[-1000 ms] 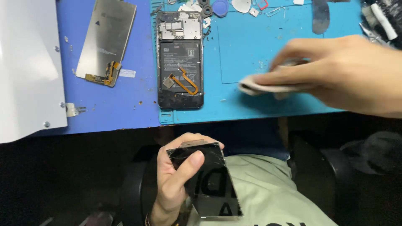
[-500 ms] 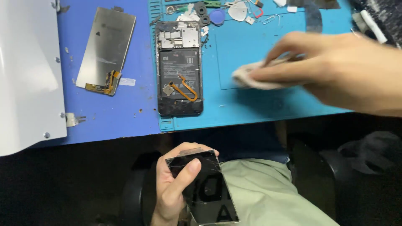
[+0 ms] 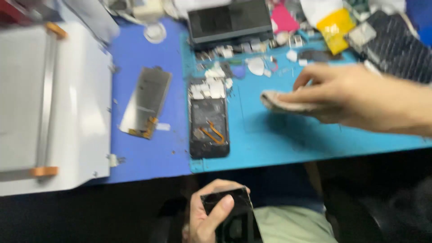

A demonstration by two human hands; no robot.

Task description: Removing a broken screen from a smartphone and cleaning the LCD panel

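A: What had changed over that last second?

B: The view had swung upward, so more of the far clutter showed: a dark flat box (image 3: 229,20) at the back edge, a yellow packet (image 3: 336,24) and a dark ribbed pad (image 3: 398,47). The right hand (image 3: 355,96) stayed over the light-blue mat (image 3: 288,139), but it looked lifted a little, with the pale cloth (image 3: 281,102) pinched between thumb and fingers rather than pressed flat.

A: And the left hand?

B: The left hand (image 3: 208,216) was still low, over the lap and below the surface edge. Its grip was closed around a glossy black glass panel (image 3: 231,216), thumb laid across the face. The panel had tilted slightly toward the person since half a second before.

A: Where did that leave the opened phone?

B: The opened phone body (image 3: 209,121) lay untouched on the mat, orange flex cable showing, well apart from both hands. The detached display panel (image 3: 146,101) rested left of it on the darker blue mat (image 3: 139,162), beside the white machine (image 3: 54,108).

A: So the meaning?

B: I judged the cloth was leaving the mat, likely bound for the held glass; the blur kept me from being sure.
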